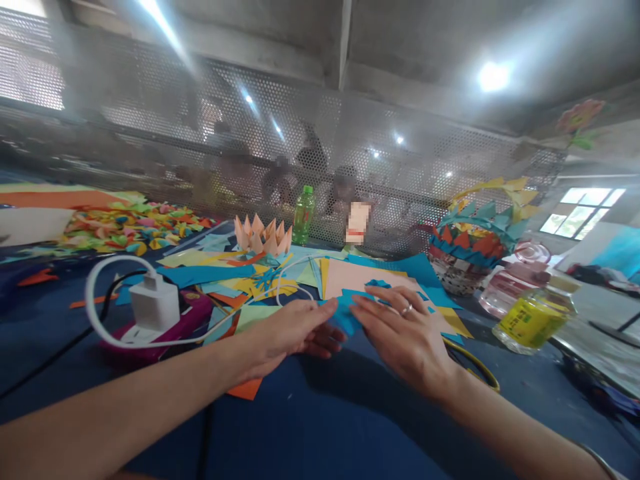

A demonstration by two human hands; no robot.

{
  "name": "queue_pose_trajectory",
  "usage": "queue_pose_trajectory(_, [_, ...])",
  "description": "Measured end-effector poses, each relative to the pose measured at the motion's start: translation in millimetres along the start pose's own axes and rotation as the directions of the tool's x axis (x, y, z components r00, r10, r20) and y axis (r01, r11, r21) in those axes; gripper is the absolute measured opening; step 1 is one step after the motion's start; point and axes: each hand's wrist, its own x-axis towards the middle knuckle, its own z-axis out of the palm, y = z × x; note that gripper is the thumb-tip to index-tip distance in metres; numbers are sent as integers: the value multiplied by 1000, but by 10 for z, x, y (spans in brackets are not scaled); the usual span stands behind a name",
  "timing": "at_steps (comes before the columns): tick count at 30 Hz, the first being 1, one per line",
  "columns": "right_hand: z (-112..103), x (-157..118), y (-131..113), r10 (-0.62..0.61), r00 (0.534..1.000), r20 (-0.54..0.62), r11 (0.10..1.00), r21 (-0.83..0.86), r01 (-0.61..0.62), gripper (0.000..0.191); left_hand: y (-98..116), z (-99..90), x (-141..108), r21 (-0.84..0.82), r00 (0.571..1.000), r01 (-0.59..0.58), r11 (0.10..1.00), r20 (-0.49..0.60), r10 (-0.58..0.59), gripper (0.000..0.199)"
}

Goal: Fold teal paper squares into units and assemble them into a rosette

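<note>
Between my two hands is a small piece of blue paper (346, 315), raised a little above the dark blue table. My left hand (305, 328) pinches its left side, thumb on top and fingers curled beneath. On the right side, my right hand (400, 327), with a ring on one finger, presses the paper with its fingertips. Just behind lie stacked sheets, among them a pale pink sheet (345, 275) and a larger blue sheet (405, 267). Whether the piece is folded, I cannot tell.
A purple power strip (193, 313) with a white charger (155, 303) and looping cable stands at left. Folded paper scraps (140, 227) pile behind it. A peach paper crown (263, 237), green bottle (303, 217), paper basket (465, 247) and yellow-labelled bottle (535, 320) stand around.
</note>
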Motion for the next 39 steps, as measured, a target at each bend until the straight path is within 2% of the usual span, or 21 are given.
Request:
queue_pose_trajectory(1, [-39, -33, -59, -65, 997, -44, 998, 10, 65, 30, -8, -4, 6, -74, 1000, 19, 997, 16, -18, 57])
queue_pose_trajectory(3, [-95, -88, -140, -126, 991, -39, 990, 54, 128, 30, -27, -17, 14, -174, 998, 44, 984, 41, -37, 56])
queue_pose_trajectory(7, [-172, -115, -170, -78, 997, -1, 988, 136, 77, 34, -53, -40, 22, -252, 994, 73, 965, 93, -51, 51])
queue_pose_trajectory(10, [-218, -114, -142, -23, 1000, -9, 979, 202, 25, 26, -36, -27, 14, -238, 987, 95, 967, 152, -59, 42])
queue_pose_trajectory(15, [-222, -198, -142, -90, 996, -2, 955, 284, 87, 23, 42, 21, -27, -124, 979, 96, 988, 191, -71, 21])
queue_pose_trajectory(17, [-205, -232, -168, -48, 999, 22, 942, 333, 38, 23, 68, 26, -37, -83, 983, 85, 993, 169, -70, 19])
queue_pose_trajectory(20, [-179, -242, -214, 120, 992, 49, 881, 456, -129, 18, 86, 22, -41, -23, 989, 67, 998, 133, -63, 19])
queue_pose_trajectory(23, [-157, -219, -247, 311, 945, 100, 752, 582, -309, 5, 92, 28, -49, 28, 990, 59, 998, 124, -62, 19])
queue_pose_trajectory(25, [-141, -204, -266, 416, 892, 176, 637, 643, -424, 8, 100, 48, -61, 47, 990, 63, 997, 121, -69, 20])
queue_pose_trajectory(28, [-108, -189, -300, 547, 769, 332, 410, 695, -591, 17, 123, 96, -87, 32, 988, 94, 995, 120, -97, 26])
queue_pose_trajectory(31, [-71, -182, -326, 594, 665, 452, 215, 707, -673, 24, 149, 141, -108, -19, 986, 110, 994, 129, -106, 35])
queue_pose_trajectory(33, [-53, -182, -328, 609, 639, 470, 152, 721, -676, 26, 162, 152, -114, -43, 987, 102, 994, 127, -96, 40])
queue_pose_trajectory(36, [-47, -194, -313, 619, 630, 468, 117, 739, -664, 29, 169, 146, -118, -63, 990, 72, 995, 126, -64, 49])
queue_pose_trajectory(39, [-62, -210, -307, 618, 620, 483, 106, 731, -674, 30, 173, 139, -123, -41, 987, 48, 998, 158, -41, 43])
